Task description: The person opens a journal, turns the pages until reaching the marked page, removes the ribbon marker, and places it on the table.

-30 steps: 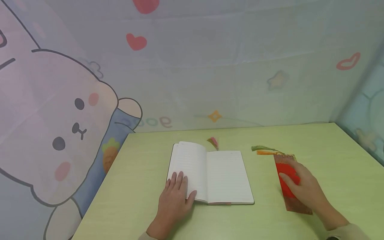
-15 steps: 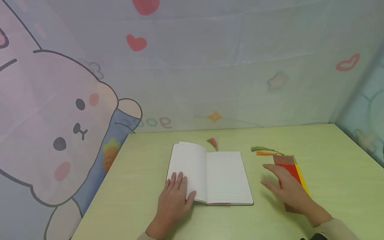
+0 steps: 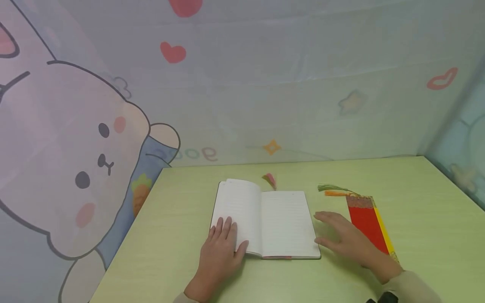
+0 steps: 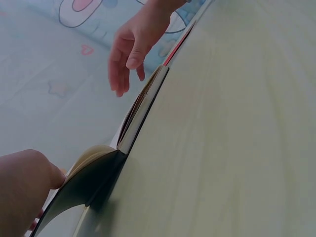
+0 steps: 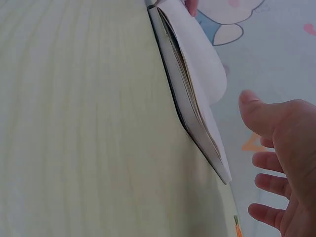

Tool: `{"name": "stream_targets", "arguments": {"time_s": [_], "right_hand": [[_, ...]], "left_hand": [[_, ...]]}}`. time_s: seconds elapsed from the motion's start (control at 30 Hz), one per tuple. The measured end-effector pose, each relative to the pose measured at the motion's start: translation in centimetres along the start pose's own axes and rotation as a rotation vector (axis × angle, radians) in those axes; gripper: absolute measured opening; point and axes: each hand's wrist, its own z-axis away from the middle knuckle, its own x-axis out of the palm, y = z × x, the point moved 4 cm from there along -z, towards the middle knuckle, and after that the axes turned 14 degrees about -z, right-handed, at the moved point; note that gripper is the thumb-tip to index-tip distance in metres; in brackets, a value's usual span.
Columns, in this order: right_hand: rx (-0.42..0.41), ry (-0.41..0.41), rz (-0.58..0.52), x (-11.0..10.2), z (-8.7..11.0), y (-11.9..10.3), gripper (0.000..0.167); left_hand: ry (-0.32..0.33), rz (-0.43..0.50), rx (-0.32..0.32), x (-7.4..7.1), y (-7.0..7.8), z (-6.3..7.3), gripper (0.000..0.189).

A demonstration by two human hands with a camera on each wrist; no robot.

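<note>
An open notebook (image 3: 289, 223) with lined white pages lies on the table. Across the lower part of its left page rests my left hand (image 3: 221, 253), fingers straight and flat. My right hand (image 3: 346, 240) hovers at the notebook's right edge, thumb and fingers apart, with nothing between them; the right wrist view shows the same hand (image 5: 281, 163) beside the pages. Behind my right forearm lie red and yellow bookmarks (image 3: 365, 223), overlapping, with a patterned brown band at the top. Green and orange tassels (image 3: 335, 193) trail from them to the left. Part of the bookmarks is hidden by the hand.
A pink and green tassel (image 3: 270, 180) sticks out above the notebook's top edge. The light green table (image 3: 159, 261) ends at a printed cloth backdrop (image 3: 242, 105) with a rabbit and hearts. Another cloth hangs at the right side.
My right hand has moved left, off the bookmarks and over to the notebook's right edge. A brownish strip on top of the bookmarks is no longer seen there. My left hand stays put.
</note>
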Motion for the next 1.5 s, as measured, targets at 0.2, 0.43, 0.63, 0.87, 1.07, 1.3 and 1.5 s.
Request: {"name": "stream_targets", "arguments": {"time_s": [0.2, 0.43, 0.63, 0.87, 1.07, 1.3, 1.5], "right_hand": [[0.002, -0.101, 0.006, 0.8, -0.5, -0.1, 0.068], [-0.039, -0.193, 0.044, 1.4, -0.7, 0.0, 0.076], [-0.015, -0.273, 0.033, 2.0, -0.9, 0.1, 0.076], [0.065, -0.298, 0.000, 2.3, -1.0, 0.4, 0.072], [0.042, -0.270, 0.015, 2.4, -1.2, 0.3, 0.067], [0.078, -0.224, -0.019, 2.7, -1.5, 0.1, 0.075], [0.105, -0.185, -0.040, 2.8, -1.9, -0.4, 0.088]], "left_hand": [[-0.033, 0.008, -0.005, 0.0, 0.0, 0.0, 0.053], [-0.021, 0.003, 0.000, 0.0, 0.0, 0.1, 0.053], [-0.038, 0.009, -0.003, 0.0, 0.0, 0.0, 0.053], [-0.060, 0.015, -0.007, 0.1, 0.0, 0.0, 0.054], [-0.052, 0.007, -0.005, 0.1, 0.0, 0.1, 0.054], [0.002, 0.010, -0.001, -0.1, 0.0, 0.2, 0.052], [-0.033, 0.006, -0.003, -0.1, 0.1, 0.1, 0.052]]}}
